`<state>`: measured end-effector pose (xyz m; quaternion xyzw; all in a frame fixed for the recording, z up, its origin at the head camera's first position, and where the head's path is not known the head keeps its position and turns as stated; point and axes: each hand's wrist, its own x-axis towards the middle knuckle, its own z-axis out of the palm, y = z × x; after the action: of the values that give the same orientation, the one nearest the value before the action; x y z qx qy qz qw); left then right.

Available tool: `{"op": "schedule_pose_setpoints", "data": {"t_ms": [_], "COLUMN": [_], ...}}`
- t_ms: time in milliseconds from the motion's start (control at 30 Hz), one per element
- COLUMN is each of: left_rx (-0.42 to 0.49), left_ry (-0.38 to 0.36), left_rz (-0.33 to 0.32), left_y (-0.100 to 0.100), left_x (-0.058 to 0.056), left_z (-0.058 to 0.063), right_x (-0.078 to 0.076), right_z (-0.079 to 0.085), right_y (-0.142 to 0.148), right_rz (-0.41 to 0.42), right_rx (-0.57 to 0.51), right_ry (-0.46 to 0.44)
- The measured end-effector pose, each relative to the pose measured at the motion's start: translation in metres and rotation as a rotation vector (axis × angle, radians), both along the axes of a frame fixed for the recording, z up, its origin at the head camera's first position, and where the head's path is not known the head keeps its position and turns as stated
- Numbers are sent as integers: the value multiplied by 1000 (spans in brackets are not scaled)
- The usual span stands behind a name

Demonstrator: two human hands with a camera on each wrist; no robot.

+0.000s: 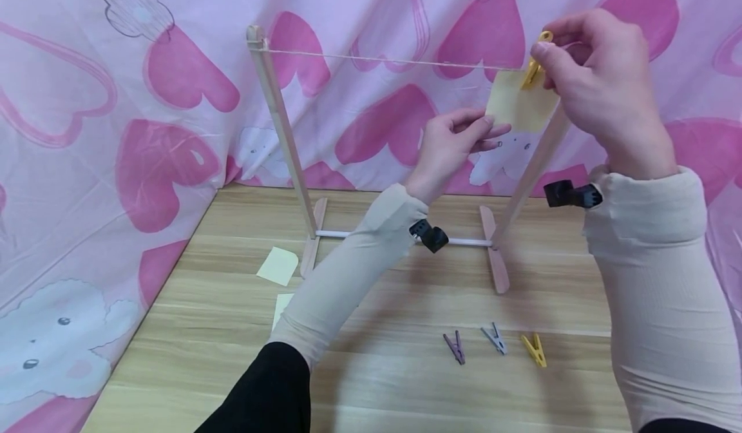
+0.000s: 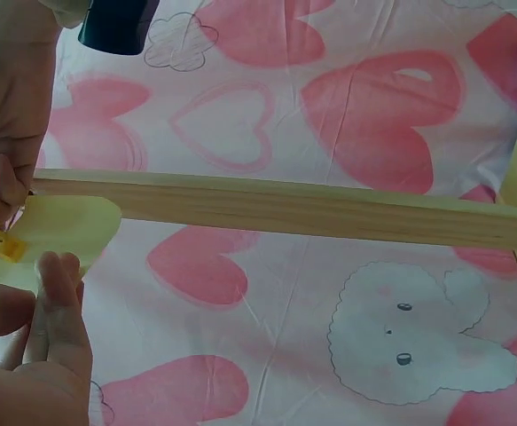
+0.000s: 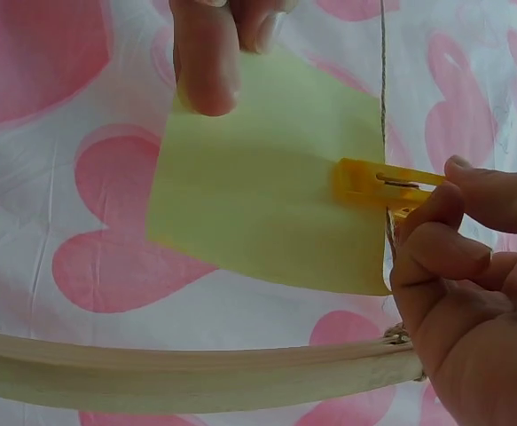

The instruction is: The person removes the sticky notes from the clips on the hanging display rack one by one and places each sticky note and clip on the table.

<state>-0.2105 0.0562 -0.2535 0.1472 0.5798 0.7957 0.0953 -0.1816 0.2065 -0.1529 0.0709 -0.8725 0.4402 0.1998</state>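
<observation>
A pale yellow sheet of paper (image 1: 513, 107) hangs at the right end of a thin string (image 1: 371, 59). My right hand (image 1: 608, 85) pinches the handles of a yellow clothespin (image 3: 387, 180), whose tip lies over the sheet's upper edge at the string. At the sheet's lower left corner, my left hand (image 1: 455, 140) holds the paper between thumb and fingers. In the left wrist view, the left hand (image 2: 41, 337) is just below the yellow paper (image 2: 72, 226). Part of the clothespin's handles is hidden by the right fingers.
Two wooden posts carry the string; the left post (image 1: 281, 124) and right post (image 1: 530, 169) are joined by a white rod (image 1: 464, 242). Purple (image 1: 455, 348), blue-grey (image 1: 494, 340) and yellow clothespins (image 1: 534, 350) lie in front. A paper note (image 1: 277, 267) lies at left, another under the left forearm.
</observation>
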Motion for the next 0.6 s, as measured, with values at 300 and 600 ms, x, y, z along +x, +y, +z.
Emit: {"op": "schedule_pose_setpoints", "data": {"t_ms": [300,600], "left_rx": [-37,-26], "left_ry": [1,4], "left_rz": [7,9], "left_y": [-6,-6], "left_x": [5,2], "left_z": [6,5], "right_x": [-2,0], "right_z": [3,4], "right_y": [-2,-9], "right_rz": [-46,-144], "right_rx": [44,59], "right_ry": [58,135]}}
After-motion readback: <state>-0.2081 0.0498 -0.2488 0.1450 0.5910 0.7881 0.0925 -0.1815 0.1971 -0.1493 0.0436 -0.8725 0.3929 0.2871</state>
